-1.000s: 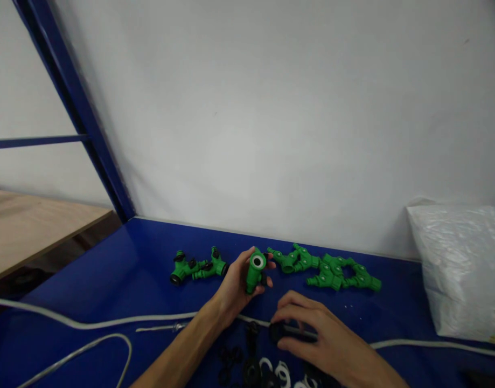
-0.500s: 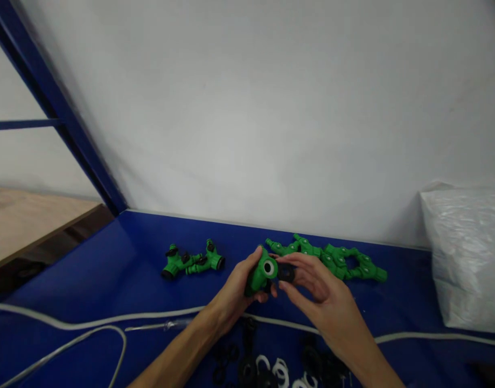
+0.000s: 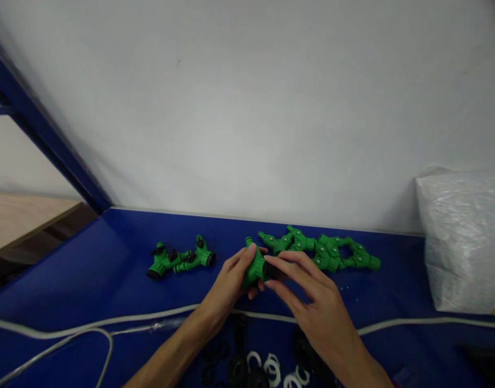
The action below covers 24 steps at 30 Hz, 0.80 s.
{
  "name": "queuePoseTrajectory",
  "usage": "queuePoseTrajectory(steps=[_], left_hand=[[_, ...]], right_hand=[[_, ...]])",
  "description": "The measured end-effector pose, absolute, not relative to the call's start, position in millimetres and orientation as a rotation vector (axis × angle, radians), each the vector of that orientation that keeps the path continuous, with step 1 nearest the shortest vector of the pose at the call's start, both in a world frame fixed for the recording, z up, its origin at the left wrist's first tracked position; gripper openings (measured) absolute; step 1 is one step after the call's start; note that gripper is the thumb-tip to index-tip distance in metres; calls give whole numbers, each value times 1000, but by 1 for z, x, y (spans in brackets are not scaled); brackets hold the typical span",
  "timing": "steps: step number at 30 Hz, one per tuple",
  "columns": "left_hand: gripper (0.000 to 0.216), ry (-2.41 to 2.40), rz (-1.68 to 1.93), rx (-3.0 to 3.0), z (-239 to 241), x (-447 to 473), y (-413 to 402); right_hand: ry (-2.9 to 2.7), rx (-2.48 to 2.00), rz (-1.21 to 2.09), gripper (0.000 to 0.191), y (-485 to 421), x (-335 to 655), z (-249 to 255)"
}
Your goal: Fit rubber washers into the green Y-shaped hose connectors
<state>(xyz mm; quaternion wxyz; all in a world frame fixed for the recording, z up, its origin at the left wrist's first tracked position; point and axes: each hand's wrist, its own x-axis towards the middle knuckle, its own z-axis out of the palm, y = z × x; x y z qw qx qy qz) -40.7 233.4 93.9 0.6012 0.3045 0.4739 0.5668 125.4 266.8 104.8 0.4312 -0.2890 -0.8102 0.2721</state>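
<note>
My left hand [image 3: 231, 275] is closed around a green Y-shaped hose splitter [image 3: 256, 265], one narrow outlet pointing up and away. With thumb and fingertips, my right hand [image 3: 318, 293] grips a black ring-like cap [image 3: 273, 271] against the splitter's wide right end. The fingers partly cover the cap, so I cannot tell how far it sits on. Behind my right hand lie several more green splitters [image 3: 328, 253] in a cluster. On the left are two splitters [image 3: 199, 256] with black valve levers and black end caps.
Near me on the blue table [image 3: 126, 258] lie white rings [image 3: 272, 369] and black parts [image 3: 238, 369]. A pale cable [image 3: 412, 321] runs across the front, close to a thin screwdriver-like tool [image 3: 166, 325]. A wrapped white package [image 3: 461, 242] stands right, a wall [image 3: 247, 108] behind.
The splitter has turned, so its white-ringed round spot no longer faces me. My right hand has brought the black cap from beside the splitter onto its wide end. The view has shifted slightly.
</note>
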Motion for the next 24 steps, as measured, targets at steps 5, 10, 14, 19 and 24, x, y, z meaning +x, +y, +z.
queuePoseTrajectory(steps=[5,10,14,19,24], left_hand=[[57,1129,1303,695,98,-37,231],[54,1088,1274,718,97,-38,231],[52,1071,1245,731,95,-39,230],[49,1055,1230,718,96,-39,230],[52,1074,1227,725,94,-42,231]], right_hand=[[-1968,-720,713,24,263,124,102],[-2034,-658,535,28,264,124,101],[-2035,-618,502,31,263,123,101],[-2058,-589,497,34,263,123,102],[-2105,-578,472,39,263,124,103]])
